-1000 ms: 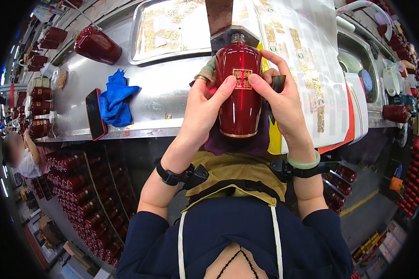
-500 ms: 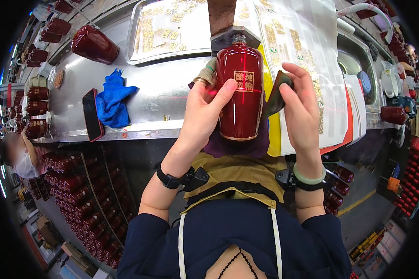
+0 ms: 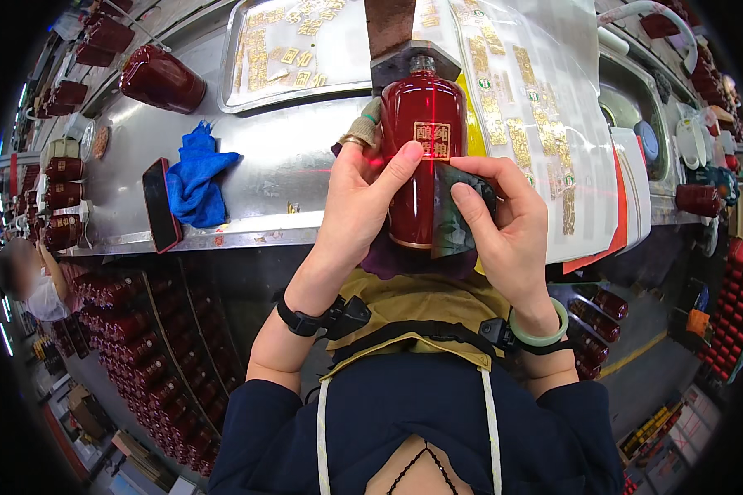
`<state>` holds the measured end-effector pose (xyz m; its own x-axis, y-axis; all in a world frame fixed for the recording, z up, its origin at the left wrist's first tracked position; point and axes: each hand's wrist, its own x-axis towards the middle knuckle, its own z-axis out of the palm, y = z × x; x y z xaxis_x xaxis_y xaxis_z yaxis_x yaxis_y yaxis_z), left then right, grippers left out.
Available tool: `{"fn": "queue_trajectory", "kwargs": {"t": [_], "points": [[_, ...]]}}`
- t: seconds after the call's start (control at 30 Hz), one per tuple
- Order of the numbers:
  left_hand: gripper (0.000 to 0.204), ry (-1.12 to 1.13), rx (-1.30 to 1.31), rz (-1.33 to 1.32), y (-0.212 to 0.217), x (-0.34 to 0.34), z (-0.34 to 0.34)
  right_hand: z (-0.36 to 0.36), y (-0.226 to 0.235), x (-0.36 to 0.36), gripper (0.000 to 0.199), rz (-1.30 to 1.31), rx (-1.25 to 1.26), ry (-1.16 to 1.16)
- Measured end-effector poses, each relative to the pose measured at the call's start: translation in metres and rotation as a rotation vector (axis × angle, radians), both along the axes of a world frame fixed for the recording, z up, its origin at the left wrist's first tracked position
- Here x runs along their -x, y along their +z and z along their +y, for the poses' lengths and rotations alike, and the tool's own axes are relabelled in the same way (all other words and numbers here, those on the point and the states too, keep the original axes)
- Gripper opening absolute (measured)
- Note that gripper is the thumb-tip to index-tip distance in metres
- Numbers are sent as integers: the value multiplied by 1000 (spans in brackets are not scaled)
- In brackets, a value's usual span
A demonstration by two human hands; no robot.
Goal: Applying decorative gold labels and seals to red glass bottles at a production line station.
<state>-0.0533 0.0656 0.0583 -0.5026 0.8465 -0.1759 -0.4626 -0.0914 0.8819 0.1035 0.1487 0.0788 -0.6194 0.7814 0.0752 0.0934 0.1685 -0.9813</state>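
A glossy dark red bottle (image 3: 422, 103) with a gold character label (image 3: 442, 136) lies in front of me, its clear neck against a dark angled rest (image 3: 442, 66). My left hand (image 3: 351, 198) grips the bottle's left side, thumb at the label's edge; one fingertip wears a fabric cover (image 3: 363, 132). In my right hand (image 3: 510, 235) is a thin, dark green flexible piece (image 3: 450, 219), pinched between thumb and fingers. It lies against the bottle's lower right side, just below the label. A purple cloth (image 3: 380, 262) shows under the bottle.
To the left are a blue cloth (image 3: 196, 181), a phone (image 3: 162, 206) and another red bottle (image 3: 163, 80). A metal tray (image 3: 297, 97) holds gold stickers. Sticker sheets (image 3: 504, 91) lie right, beside a sink (image 3: 636, 99). Racked bottles (image 3: 140, 355) stand below the bench.
My right hand has moved left, bringing the dark green piece from beside the bottle onto its lower right side. My left hand keeps its grip on the bottle.
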Motion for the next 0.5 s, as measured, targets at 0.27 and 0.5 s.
{"fn": "queue_trajectory", "kwargs": {"t": [0.27,0.5], "points": [[66,11,9,21,0,0,0,-1,7,-1,23,-106,-157,2],[66,20,-6,36,-2,0,2,0,8,5,22,-76,-234,-37]]}}
